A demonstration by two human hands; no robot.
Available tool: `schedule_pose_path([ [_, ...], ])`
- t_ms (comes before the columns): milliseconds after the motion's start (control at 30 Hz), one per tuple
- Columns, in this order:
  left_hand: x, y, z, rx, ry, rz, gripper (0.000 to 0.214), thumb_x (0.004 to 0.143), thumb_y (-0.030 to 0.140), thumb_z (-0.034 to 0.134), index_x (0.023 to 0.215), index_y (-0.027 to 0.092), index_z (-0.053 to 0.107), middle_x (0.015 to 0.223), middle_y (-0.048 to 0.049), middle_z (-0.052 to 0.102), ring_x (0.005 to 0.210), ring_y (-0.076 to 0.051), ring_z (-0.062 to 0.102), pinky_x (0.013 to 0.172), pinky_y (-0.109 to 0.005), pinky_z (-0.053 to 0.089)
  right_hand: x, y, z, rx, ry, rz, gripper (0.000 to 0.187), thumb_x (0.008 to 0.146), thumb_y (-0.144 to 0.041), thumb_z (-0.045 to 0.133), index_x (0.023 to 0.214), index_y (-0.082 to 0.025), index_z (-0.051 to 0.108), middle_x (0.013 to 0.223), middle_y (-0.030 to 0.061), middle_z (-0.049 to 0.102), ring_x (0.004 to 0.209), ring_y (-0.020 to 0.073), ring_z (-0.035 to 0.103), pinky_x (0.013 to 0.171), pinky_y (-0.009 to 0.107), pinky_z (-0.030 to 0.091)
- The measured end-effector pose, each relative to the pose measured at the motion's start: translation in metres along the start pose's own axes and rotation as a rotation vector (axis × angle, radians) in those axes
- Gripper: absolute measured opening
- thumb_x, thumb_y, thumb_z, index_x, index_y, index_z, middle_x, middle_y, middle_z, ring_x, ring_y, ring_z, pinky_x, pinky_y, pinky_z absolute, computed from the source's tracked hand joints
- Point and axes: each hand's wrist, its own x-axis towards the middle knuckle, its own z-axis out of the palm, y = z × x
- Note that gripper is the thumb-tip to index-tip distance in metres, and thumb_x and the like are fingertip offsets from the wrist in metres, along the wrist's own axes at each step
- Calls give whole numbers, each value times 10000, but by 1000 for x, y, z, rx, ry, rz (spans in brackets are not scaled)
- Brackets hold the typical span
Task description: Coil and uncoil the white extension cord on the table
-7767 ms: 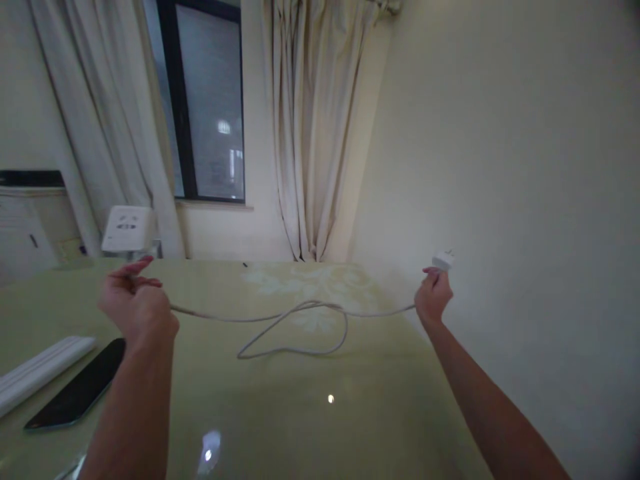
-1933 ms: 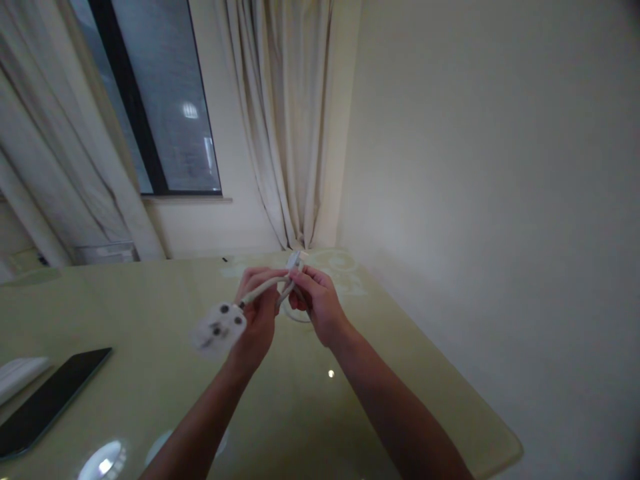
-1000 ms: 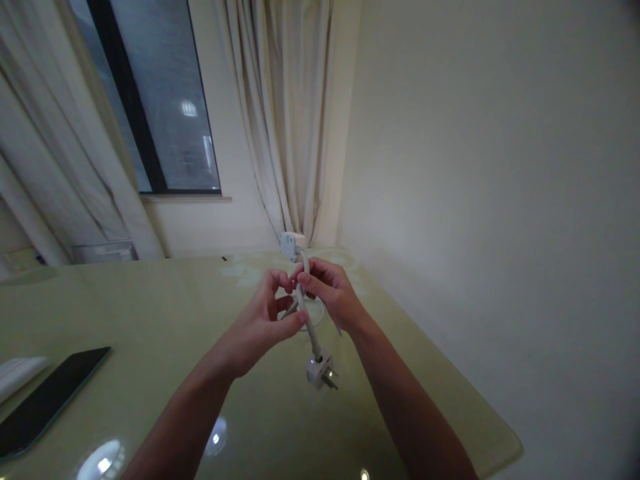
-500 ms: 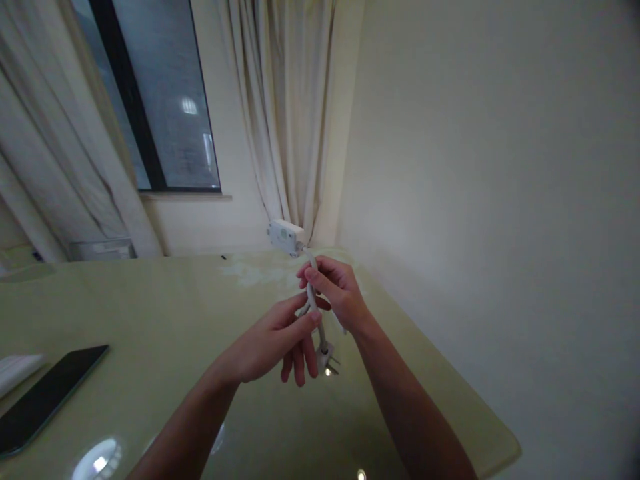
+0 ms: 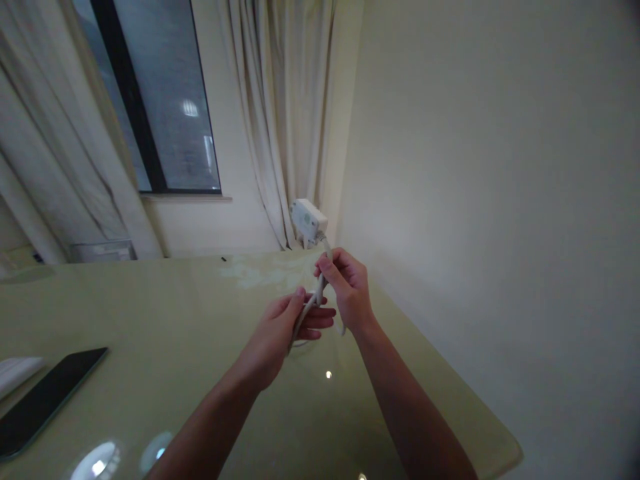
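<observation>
A small white power strip (image 5: 309, 219) hangs in the air above the table's far edge, tilted, with its cord (image 5: 321, 292) running down from one end. My right hand (image 5: 349, 287) pinches the cord just below the strip, thumb against fingers. Lower and to the left, my left hand (image 5: 280, 327) holds the cord under its thumb, its other fingers stretched out beneath. A loop of cord shows below the hands. The plug is out of sight, hidden behind my left hand or wrist.
A pale green glossy table (image 5: 175, 313) spreads below, its right edge running along the wall (image 5: 475, 200). A dark tablet-like slab (image 5: 50, 400) and a white object (image 5: 17, 373) lie at left. Curtains (image 5: 285, 100) and a window (image 5: 165, 93) stand behind.
The power strip has moved up and right with my right hand. My left thumb has shifted up along the cord, its fingers now point right, and the plug has gone from view.
</observation>
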Motion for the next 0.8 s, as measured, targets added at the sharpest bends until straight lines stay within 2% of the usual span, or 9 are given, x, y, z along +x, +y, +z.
schedule_pose_path([
  [100,6,5,-8,-34,112,35,478,849,551,797,1025,107,794,953,-187,828,892,-254,803,728,-288,600,0,2,2,34,-12,-23,278,916,-456,768,822,-213,669,770,0,661,636,131,583,617,277,495],
  [200,13,11,-20,-62,227,71,432,783,475,866,1021,121,798,978,-167,832,864,-231,802,706,-263,580,0,9,6,16,-2,-29,273,923,-444,759,801,-207,701,772,14,688,680,141,603,684,293,497],
  [333,17,17,-35,-78,352,138,499,680,456,931,1060,165,790,994,-117,837,830,-206,801,616,-211,507,-2,19,14,10,19,-22,437,975,-502,675,656,-204,677,729,35,696,689,149,585,673,300,447],
  [433,16,19,-39,-88,408,173,552,628,461,958,1069,177,785,994,-109,839,824,-203,798,588,-198,465,-2,25,19,41,8,4,504,1009,-544,600,642,-208,684,765,48,723,719,157,603,688,307,435],
  [633,16,19,-37,-87,464,289,518,665,473,941,1056,175,777,1009,-119,841,844,-212,799,594,-205,456,0,36,20,130,95,47,431,990,-513,630,689,-211,693,829,44,732,810,173,638,787,318,470],
  [800,13,26,-37,24,468,426,452,733,470,900,1035,161,766,1005,-137,838,845,-249,804,623,-252,501,-3,43,24,151,155,47,355,975,-473,655,732,-214,667,822,28,695,838,175,634,811,314,488],
])
